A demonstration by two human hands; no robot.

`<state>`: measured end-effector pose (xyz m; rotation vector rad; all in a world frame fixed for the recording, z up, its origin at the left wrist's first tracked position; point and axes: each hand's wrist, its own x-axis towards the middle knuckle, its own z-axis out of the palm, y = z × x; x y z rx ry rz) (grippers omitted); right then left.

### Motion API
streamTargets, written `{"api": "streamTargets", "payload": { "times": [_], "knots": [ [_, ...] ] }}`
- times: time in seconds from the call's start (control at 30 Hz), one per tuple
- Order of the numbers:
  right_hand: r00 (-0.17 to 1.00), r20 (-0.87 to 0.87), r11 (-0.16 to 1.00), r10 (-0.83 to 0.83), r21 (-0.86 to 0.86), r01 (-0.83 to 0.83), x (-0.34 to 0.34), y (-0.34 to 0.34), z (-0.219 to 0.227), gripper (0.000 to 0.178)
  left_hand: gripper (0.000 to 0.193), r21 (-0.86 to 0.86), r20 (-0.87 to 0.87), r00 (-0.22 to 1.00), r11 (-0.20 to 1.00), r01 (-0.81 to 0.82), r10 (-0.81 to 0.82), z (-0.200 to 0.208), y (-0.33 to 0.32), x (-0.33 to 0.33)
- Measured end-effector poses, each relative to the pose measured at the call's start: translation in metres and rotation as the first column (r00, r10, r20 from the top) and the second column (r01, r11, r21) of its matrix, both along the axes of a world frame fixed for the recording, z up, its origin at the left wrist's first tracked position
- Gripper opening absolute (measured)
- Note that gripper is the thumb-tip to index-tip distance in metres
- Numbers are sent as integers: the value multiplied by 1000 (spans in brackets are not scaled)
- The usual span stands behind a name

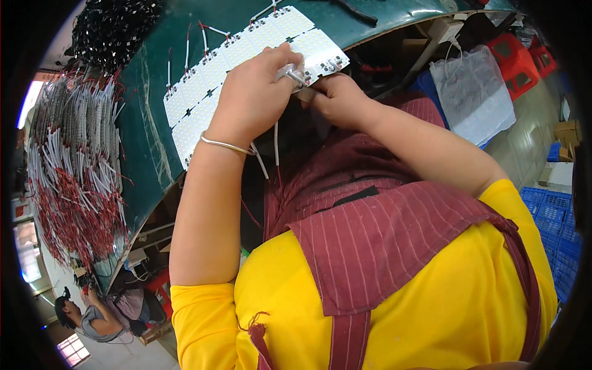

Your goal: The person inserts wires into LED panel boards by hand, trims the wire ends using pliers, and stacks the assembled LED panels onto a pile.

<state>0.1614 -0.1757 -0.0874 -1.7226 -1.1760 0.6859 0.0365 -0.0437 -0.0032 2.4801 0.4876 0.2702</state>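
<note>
A white LED board sheet (pixel 203 77), covered in small yellowish squares with dark joints, lies at the near edge of the green table. Over its right part is my left hand (pixel 253 92), fingers curled round a small shiny, silvery thing (pixel 295 75) whose kind I cannot make out. My right hand (pixel 342 102) is closed just below the board's near right corner, close to the left fingertips; what it pinches is hidden. White-sleeved wires (pixel 276 145) with red ends hang below the left hand. Short red and white leads (pixel 205 40) stick out along the board's far edge.
A big bundle of white-sleeved, red-ended wires (pixel 77 166) hangs at the table's left, beside a heap of black parts (pixel 114 31). Red stools (pixel 513 65), a white sack (pixel 472 92) and blue crates (pixel 552 228) stand right. Another person (pixel 92 314) sits lower left.
</note>
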Motion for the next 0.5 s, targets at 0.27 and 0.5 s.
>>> {"api": "streamTargets", "payload": {
  "times": [0.27,0.5],
  "knots": [
    [999,-17,1000,30,3,-30,-14,-16,-26,33,57,-166,98,980,968,187,-173,0,20,-20],
    [712,-702,931,-21,-273,-242,-19,-31,-5,46,61,155,-6,978,966,206,-208,-8,14,-55]
  ]
}}
